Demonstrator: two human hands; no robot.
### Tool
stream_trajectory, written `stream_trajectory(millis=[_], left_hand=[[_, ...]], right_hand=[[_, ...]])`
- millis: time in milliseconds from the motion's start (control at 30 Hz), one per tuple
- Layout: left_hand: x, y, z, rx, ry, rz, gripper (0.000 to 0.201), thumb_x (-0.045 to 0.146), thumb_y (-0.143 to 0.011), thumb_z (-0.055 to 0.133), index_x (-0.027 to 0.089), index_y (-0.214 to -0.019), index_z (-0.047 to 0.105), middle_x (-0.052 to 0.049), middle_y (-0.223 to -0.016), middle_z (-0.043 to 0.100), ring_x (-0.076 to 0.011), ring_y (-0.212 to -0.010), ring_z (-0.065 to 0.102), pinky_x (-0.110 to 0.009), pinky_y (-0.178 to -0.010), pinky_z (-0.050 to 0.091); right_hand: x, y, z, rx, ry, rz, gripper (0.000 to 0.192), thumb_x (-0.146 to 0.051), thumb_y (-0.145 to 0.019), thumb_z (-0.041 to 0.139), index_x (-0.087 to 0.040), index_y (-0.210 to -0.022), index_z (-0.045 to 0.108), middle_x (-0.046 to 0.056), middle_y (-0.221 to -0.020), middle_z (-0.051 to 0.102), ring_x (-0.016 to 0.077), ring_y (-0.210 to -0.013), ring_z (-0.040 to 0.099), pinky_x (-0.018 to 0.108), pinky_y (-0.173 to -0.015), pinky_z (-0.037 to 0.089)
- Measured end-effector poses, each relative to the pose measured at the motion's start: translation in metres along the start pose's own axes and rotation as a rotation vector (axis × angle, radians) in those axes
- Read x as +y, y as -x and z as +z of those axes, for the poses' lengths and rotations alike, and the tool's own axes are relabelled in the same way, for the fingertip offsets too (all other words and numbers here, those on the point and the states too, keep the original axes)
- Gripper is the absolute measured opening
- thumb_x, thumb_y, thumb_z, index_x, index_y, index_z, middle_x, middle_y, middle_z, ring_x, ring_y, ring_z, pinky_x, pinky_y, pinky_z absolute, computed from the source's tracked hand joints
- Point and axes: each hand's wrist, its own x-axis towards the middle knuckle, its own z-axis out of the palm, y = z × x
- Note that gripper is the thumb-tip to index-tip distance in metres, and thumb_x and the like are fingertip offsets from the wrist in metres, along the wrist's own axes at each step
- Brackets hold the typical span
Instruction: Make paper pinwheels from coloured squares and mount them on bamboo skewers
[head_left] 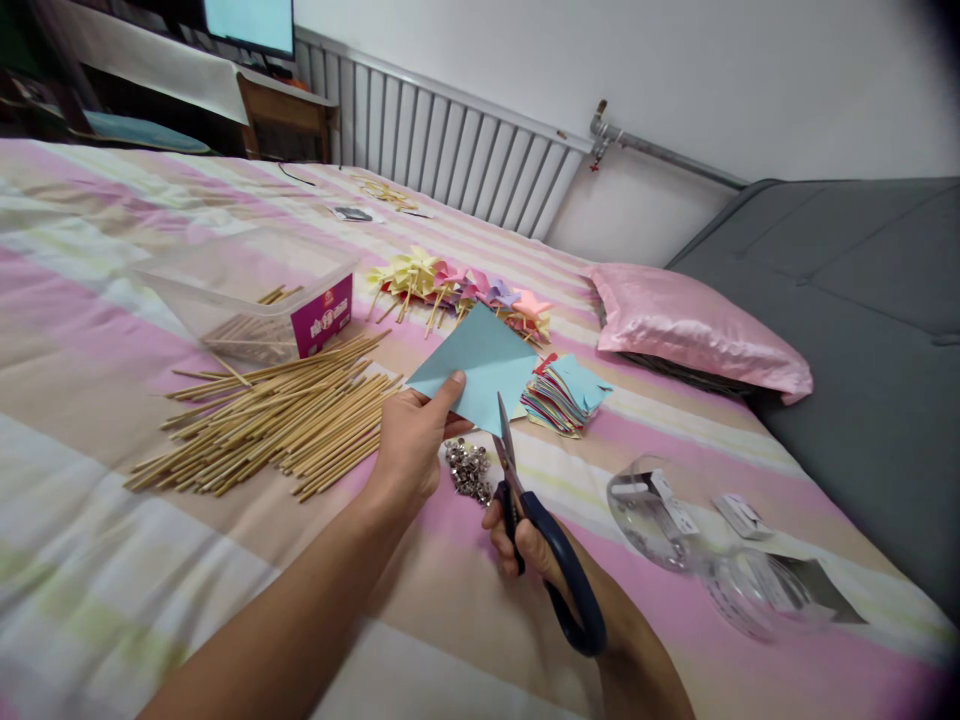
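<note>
A square of light blue paper is pinched in my left hand, thumb on top and fingers beneath. My right hand grips scissors with dark blue handles, their blades slightly apart at the paper's near corner. Whether the blades have cut into the sheet, I cannot tell. Below the paper lies a heap of silver metal pins. Just right of the sheet is a stack of coloured paper pieces, blue on top. Wooden sticks are piled left of my left hand.
Beyond the paper lie several finished paper pinwheels. A clear plastic box with sticks stands at the left. Open clear containers and a small box are at right. A pink pillow rests by the grey headboard.
</note>
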Motion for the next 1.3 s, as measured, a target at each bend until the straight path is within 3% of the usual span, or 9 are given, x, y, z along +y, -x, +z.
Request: stream_trajectory(millis=[533, 800, 1300], left_hand=[[0.0028, -0.0001, -0.001, 0.022, 0.019, -0.04, 0.031, 0.032, -0.053, 0.081, 0.012, -0.068, 0.062, 0.0, -0.059, 0.065, -0.0102, -0.052, 0.059, -0.019, -0.049, 0.048], [0.0023, -0.0012, -0.0015, 0.032, 0.014, -0.018, 0.03, 0.033, -0.054, 0.08, 0.013, -0.07, 0.063, 0.0, -0.06, 0.065, -0.0105, -0.053, 0.06, -0.019, -0.05, 0.048], [0.0019, -0.0008, -0.0019, 0.0, -0.002, -0.021, 0.032, 0.034, -0.054, 0.08, 0.011, -0.069, 0.064, -0.001, -0.06, 0.065, -0.0109, -0.053, 0.06, -0.019, -0.049, 0.049]], right_hand=[[0.0016, 0.0003, 0.0015, 0.014, -0.034, 0.016, 0.047, -0.065, -0.084, 0.04, -0.02, -0.094, 0.049, 0.0, -0.076, 0.042, 0.014, -0.068, 0.039, 0.029, -0.065, 0.035], [0.0003, 0.0005, 0.0016, -0.004, -0.005, -0.001, 0.051, -0.066, -0.083, 0.04, -0.02, -0.104, 0.048, 0.001, -0.08, 0.041, 0.0164, -0.074, 0.04, 0.032, -0.07, 0.035], [0.0034, -0.0003, 0.0019, 0.015, -0.01, -0.006, 0.049, -0.066, -0.084, 0.038, -0.021, -0.098, 0.048, 0.001, -0.079, 0.042, 0.0157, -0.071, 0.04, 0.032, -0.069, 0.035]])
